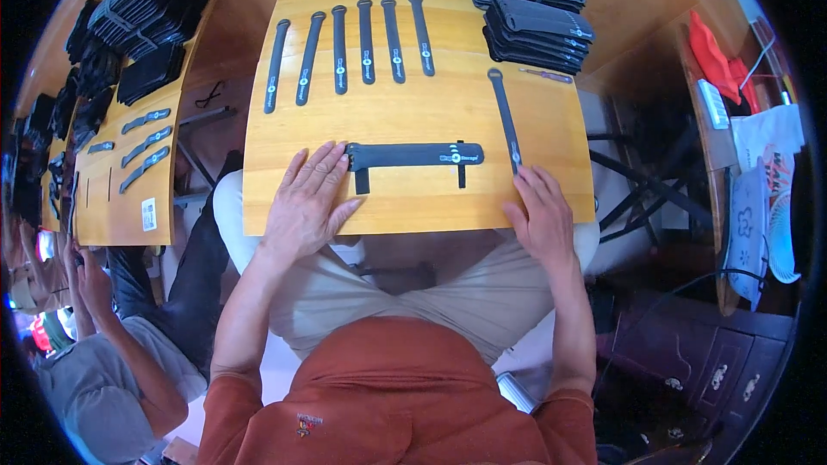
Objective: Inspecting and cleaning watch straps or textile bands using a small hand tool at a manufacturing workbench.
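Note:
My left hand (303, 205) lies flat on the wooden table, its fingertips at the left end of a neat stack of dark grey hook-and-loop straps (405, 155). Two short black strips, a left one (362, 182) and a right one (462, 176), lie crosswise under that stack and stick out below it. My right hand (544, 211) rests at the front right with its thumb apart from the fingers. Its fingertips touch the near end of a single dark strap (505, 116), whose ringed end points away from me.
Several single straps (366, 43) lie in a row toward the far side. Tall piles of bundled straps (538, 30) stand at the far right beside a thin screwdriver-like tool (545, 76). Another person (121, 362) sits at a neighbouring table (129, 215) on the left.

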`<state>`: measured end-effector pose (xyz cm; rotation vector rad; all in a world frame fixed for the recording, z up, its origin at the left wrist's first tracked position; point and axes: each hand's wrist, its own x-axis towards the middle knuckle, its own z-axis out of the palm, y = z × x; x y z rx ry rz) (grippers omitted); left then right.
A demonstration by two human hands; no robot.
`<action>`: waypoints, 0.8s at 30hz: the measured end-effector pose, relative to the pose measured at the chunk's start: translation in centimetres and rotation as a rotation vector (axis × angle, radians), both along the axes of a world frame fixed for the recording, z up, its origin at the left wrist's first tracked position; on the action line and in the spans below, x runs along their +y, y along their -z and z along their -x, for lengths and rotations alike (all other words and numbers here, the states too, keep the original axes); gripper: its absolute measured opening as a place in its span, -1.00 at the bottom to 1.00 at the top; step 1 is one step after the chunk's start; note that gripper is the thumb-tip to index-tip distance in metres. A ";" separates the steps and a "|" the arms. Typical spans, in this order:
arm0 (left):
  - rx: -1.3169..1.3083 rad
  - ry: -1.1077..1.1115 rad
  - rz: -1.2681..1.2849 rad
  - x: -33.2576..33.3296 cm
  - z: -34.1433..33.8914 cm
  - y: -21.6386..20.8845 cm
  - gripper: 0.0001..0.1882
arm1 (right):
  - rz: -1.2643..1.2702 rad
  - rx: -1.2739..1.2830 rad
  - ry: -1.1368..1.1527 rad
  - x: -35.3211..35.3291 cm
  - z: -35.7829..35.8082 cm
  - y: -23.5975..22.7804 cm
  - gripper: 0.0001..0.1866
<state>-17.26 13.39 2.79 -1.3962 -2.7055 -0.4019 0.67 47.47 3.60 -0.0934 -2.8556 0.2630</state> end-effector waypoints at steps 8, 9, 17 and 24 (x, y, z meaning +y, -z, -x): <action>0.018 -0.009 -0.330 -0.2 -1.8 0.6 -0.60 | -0.064 0.279 -0.076 -1.2 -4.6 2.2 -0.71; 0.037 0.036 -0.439 0.0 -2.8 0.6 -0.64 | -0.073 0.272 -0.069 -1.5 -4.6 2.1 -0.75; -1.203 0.083 -0.416 7.1 -12.2 -0.3 -0.51 | -0.138 0.402 0.021 -4.8 -8.4 1.7 -0.84; -1.548 0.359 -0.286 14.7 -12.9 0.1 -0.57 | 0.009 0.409 -0.056 -11.8 -10.6 2.1 -0.90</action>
